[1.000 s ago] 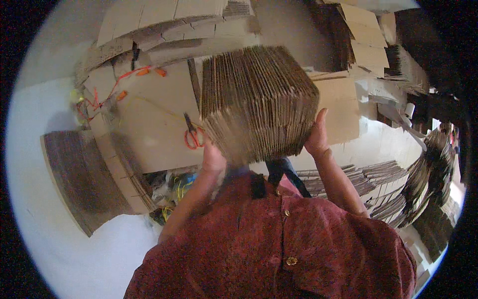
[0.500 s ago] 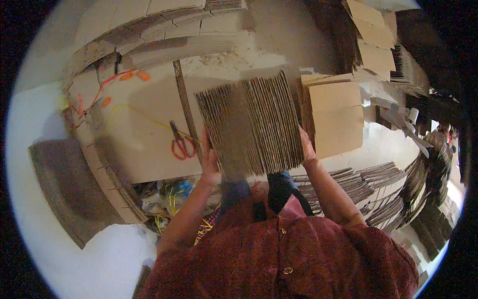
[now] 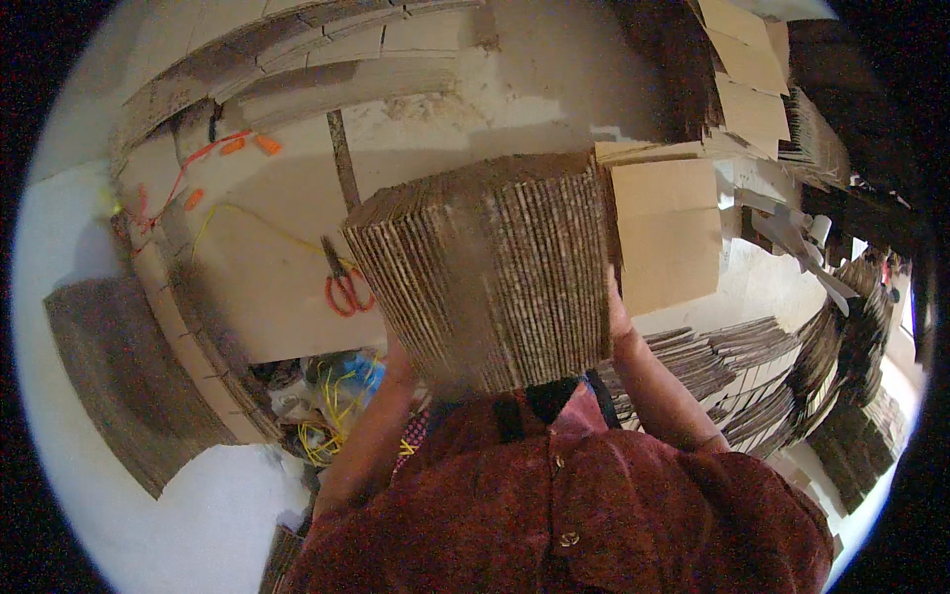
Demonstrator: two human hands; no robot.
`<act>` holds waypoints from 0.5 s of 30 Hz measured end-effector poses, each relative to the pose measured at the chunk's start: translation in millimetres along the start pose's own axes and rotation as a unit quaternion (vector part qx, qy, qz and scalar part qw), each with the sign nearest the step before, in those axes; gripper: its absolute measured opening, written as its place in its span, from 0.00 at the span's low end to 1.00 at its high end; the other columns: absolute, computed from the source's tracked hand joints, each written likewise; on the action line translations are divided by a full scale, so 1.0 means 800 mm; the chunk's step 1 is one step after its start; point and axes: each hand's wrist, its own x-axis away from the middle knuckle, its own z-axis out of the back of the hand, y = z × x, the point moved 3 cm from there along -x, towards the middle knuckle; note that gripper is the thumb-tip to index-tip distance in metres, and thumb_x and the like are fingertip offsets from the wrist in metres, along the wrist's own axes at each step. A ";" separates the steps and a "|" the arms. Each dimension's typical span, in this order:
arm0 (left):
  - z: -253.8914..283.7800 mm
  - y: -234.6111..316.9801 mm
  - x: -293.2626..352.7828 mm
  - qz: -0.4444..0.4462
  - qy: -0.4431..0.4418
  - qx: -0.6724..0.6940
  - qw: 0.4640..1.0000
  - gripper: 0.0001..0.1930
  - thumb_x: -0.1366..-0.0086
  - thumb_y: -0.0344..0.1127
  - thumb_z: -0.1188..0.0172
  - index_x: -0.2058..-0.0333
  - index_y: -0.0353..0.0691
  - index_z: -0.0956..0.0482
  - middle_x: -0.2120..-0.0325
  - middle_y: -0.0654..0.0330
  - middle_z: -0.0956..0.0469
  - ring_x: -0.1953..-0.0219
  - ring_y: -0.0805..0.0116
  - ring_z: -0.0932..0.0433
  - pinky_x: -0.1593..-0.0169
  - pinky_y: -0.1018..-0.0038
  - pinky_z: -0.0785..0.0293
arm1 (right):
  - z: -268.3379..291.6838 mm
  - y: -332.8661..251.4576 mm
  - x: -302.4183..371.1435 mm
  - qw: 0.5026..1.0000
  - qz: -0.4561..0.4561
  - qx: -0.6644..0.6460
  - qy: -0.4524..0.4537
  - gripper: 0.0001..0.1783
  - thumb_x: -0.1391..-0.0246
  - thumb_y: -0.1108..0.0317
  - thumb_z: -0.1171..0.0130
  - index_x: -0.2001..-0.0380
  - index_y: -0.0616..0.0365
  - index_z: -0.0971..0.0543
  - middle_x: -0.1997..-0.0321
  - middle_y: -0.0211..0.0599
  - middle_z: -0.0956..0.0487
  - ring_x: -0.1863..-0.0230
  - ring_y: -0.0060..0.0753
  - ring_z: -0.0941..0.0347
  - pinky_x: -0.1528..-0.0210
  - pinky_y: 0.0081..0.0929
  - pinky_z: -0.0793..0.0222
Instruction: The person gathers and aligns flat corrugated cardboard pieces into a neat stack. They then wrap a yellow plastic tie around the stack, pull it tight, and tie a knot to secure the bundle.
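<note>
A thick bundle of cardboard sheets (image 3: pixel 485 277) is held up in front of my chest, its layered edges facing me and its top tilted into view. My left hand (image 3: pixel 398 348) presses its left side; most of those fingers are hidden behind the bundle. On the opposite side my right hand (image 3: pixel 618 307) grips the right face, with part of the hand showing. Left of the bundle, scissors with orange-red handles (image 3: pixel 348 293) lie on a flat cardboard surface (image 3: pixel 272 287). A dark strip (image 3: pixel 342 158) lies just beyond them.
Stacked cardboard (image 3: pixel 665 238) stands to the right, with more piles (image 3: pixel 742 376) below it. Long cardboard stacks (image 3: pixel 327 54) line the far left. Yellow strings (image 3: pixel 332 416) tangle at lower left, near a red cord (image 3: pixel 188 173) and orange pieces (image 3: pixel 267 145). A dark cardboard piece (image 3: pixel 129 386) leans leftward.
Both hands have raised the cardboard bundle closer to me and tipped it, so its top now shows. It looks larger and covers more of my left hand.
</note>
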 end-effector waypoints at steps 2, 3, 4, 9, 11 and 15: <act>-0.008 0.003 -0.001 0.013 0.007 0.028 1.000 0.25 0.36 0.53 0.56 0.47 0.43 0.36 0.57 0.60 0.29 0.57 0.66 0.27 0.57 0.68 0.27 | 0.007 0.011 -0.028 0.999 -0.029 0.018 0.036 0.31 0.40 0.50 0.64 0.42 0.63 0.41 0.45 0.37 0.33 0.47 0.29 0.38 0.43 0.27 0.43; -0.013 0.007 0.000 0.019 0.010 0.041 0.999 0.24 0.36 0.53 0.56 0.48 0.43 0.35 0.57 0.60 0.29 0.57 0.66 0.27 0.57 0.69 0.27 | 0.008 0.016 -0.031 0.998 -0.038 -0.001 0.044 0.29 0.40 0.52 0.62 0.43 0.63 0.40 0.47 0.37 0.32 0.48 0.29 0.37 0.44 0.27 0.42; -0.024 0.015 -0.013 0.016 0.007 0.057 0.998 0.24 0.36 0.53 0.55 0.48 0.43 0.35 0.57 0.60 0.29 0.58 0.67 0.27 0.58 0.69 0.27 | 0.009 0.017 -0.038 0.998 -0.042 -0.017 0.050 0.28 0.41 0.54 0.60 0.45 0.64 0.38 0.49 0.38 0.30 0.50 0.30 0.36 0.45 0.27 0.41; -0.032 0.025 0.006 -0.051 -0.065 -0.041 0.996 0.24 0.35 0.52 0.58 0.48 0.42 0.35 0.56 0.60 0.29 0.56 0.66 0.28 0.57 0.67 0.27 | 0.020 0.015 -0.031 0.983 0.033 0.179 0.022 0.25 0.42 0.58 0.59 0.46 0.63 0.37 0.48 0.43 0.30 0.49 0.36 0.35 0.46 0.30 0.40; -0.029 0.023 0.003 -0.012 -0.056 0.015 0.998 0.24 0.35 0.52 0.59 0.48 0.41 0.34 0.56 0.60 0.29 0.56 0.65 0.27 0.57 0.66 0.27 | 0.002 -0.025 -0.020 0.990 0.039 0.134 0.029 0.27 0.43 0.58 0.56 0.44 0.63 0.39 0.46 0.47 0.32 0.47 0.42 0.36 0.45 0.33 0.41; -0.038 0.029 0.008 0.050 -0.003 0.115 0.992 0.26 0.35 0.54 0.61 0.48 0.41 0.34 0.56 0.58 0.28 0.57 0.64 0.27 0.57 0.65 0.27 | 0.002 -0.009 -0.011 0.998 0.008 0.054 0.031 0.32 0.47 0.58 0.51 0.41 0.62 0.42 0.43 0.52 0.35 0.43 0.49 0.39 0.42 0.35 0.45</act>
